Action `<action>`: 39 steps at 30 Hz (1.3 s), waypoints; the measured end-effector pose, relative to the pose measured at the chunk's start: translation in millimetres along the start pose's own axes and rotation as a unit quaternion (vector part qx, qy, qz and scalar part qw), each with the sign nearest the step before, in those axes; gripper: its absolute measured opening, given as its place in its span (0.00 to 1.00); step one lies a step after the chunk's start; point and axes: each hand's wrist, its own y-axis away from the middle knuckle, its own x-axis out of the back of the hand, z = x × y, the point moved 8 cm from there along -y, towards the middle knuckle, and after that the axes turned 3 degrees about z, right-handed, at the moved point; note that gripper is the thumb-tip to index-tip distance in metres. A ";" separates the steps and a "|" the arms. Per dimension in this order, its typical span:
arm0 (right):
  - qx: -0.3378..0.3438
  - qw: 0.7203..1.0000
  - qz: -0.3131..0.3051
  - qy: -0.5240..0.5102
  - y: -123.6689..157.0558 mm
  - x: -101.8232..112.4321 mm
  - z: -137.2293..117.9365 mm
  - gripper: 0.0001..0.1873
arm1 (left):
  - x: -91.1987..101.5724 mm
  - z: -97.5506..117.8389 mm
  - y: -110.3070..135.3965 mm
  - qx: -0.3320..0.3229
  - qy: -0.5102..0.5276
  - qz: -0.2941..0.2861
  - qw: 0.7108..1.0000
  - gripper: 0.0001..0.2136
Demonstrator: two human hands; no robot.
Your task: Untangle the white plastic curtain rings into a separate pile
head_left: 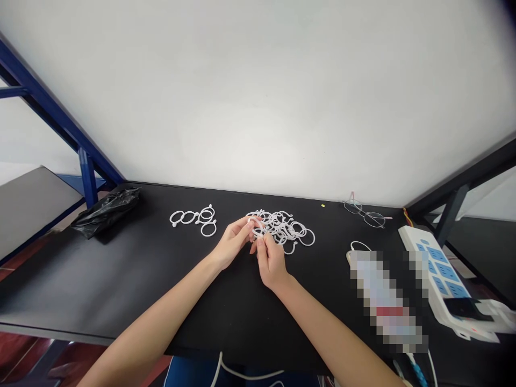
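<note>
A heap of white plastic rings (288, 228) lies on the black table (121, 279) in the middle. My left hand (233, 242) and my right hand (271, 260) meet at the heap's near left edge. Both pinch the same white ring (255, 226) between fingertips, just above the table. A smaller group of several white rings (195, 219) lies apart to the left, some of them linked in a short row.
A crumpled black plastic bag (105, 210) sits at the far left. Eyeglasses (365, 212) lie at the back right. A white power strip (443, 274) and a blurred-out object (382, 301) occupy the right side. A blue metal frame (86, 172) stands behind the left corner.
</note>
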 end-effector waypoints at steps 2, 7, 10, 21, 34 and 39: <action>0.000 1.000 0.004 0.001 0.5 0.2 0.5 0.15 | 1.2 0.3 0.2 -0.001 -0.010 0.007 1.000 0.17; 0.008 1.000 0.008 -0.002 -1.8 0.7 -1.0 0.16 | 0.4 3.0 1.1 -0.004 -0.019 0.005 1.000 0.18; -0.013 1.000 0.004 -0.022 -4.6 0.3 2.2 0.18 | 1.5 5.5 0.8 -0.008 0.002 0.015 1.000 0.17; -0.054 0.996 -0.021 -0.073 -6.1 -3.8 8.9 0.19 | 51.9 -6.1 -6.4 0.028 0.161 0.215 0.963 0.16; -0.057 0.996 -0.012 -0.072 -6.2 -4.1 12.0 0.19 | 49.7 -9.2 -1.8 0.101 0.272 0.262 0.920 0.09; -0.060 0.995 -0.013 -0.072 -5.9 -4.7 13.6 0.19 | 49.7 -8.9 -1.7 0.100 0.294 0.228 0.923 0.19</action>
